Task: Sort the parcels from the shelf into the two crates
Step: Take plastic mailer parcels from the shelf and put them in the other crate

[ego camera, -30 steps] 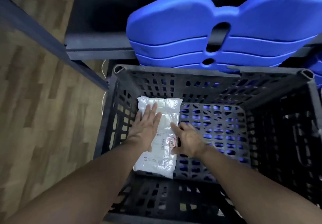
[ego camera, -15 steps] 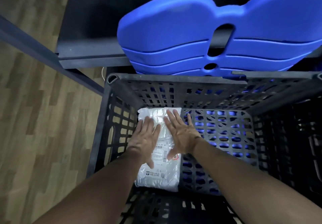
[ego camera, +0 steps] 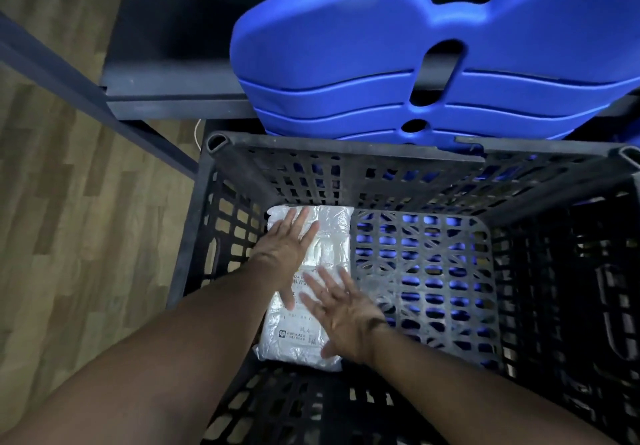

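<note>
The white plastic mailer parcel (ego camera: 311,292) lies flat on the floor of the black lattice crate (ego camera: 346,148), against the crate's left wall, with its printed label facing up. Both hands rest on top of it. The left hand (ego camera: 289,247) is spread flat over the far half. The right hand (ego camera: 341,313) is spread over the near half, slightly blurred. Neither grip is closed on the parcel: the fingers are extended, palms down.

Risks from this position:
- The film wrapper is likely slippery. If a palm drags while lifting away, the parcel may shift off the wall or fold at an edge.
- The crate floor has open slots. A loose corner of the wrapper could catch in one and tear.
- The crate is deep. A forearm or wrist could knock the rim on withdrawal.

Stacked blue plastic seats (ego camera: 433,63) stand just beyond the far wall. Wood-pattern flooring (ego camera: 69,236) lies to the left.
</note>
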Action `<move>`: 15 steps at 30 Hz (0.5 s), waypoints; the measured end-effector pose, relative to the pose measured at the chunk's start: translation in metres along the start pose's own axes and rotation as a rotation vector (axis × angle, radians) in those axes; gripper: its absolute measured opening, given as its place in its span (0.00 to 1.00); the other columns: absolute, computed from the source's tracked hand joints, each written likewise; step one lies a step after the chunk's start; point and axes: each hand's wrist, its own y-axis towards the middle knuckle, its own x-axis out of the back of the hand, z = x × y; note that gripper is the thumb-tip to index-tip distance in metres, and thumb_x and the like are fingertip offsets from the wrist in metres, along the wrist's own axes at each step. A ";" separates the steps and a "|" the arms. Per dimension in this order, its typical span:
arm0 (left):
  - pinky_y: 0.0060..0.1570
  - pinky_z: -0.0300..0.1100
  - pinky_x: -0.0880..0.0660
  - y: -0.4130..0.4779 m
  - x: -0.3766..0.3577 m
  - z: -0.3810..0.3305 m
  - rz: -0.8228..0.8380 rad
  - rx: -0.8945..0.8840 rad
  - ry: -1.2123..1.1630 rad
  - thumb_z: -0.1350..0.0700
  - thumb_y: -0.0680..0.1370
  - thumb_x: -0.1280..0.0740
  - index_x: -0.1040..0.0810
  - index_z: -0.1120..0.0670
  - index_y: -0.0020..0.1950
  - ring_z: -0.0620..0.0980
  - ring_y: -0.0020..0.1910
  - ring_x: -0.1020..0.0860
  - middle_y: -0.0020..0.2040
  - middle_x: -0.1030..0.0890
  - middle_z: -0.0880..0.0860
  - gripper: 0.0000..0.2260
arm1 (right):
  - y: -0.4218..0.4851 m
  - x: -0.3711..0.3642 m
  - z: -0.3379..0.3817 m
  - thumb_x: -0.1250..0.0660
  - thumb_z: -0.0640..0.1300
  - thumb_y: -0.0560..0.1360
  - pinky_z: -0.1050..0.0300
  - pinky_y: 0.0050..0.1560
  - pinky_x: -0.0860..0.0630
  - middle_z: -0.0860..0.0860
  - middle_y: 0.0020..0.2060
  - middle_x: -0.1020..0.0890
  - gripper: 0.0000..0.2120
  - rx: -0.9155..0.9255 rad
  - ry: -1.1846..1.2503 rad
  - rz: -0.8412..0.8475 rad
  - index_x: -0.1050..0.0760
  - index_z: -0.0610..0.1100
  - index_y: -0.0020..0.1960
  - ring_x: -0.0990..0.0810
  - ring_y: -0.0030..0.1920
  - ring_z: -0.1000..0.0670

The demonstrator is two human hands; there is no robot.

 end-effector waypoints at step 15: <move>0.82 0.51 0.53 0.010 0.005 0.017 -0.003 -0.046 -0.109 0.46 0.82 0.30 0.66 0.47 0.83 0.54 0.82 0.68 0.81 0.74 0.52 0.47 | -0.018 0.001 0.014 0.48 0.48 0.88 0.46 0.81 0.62 0.51 0.85 0.51 0.23 0.330 0.154 0.062 0.40 0.51 0.82 0.59 0.84 0.42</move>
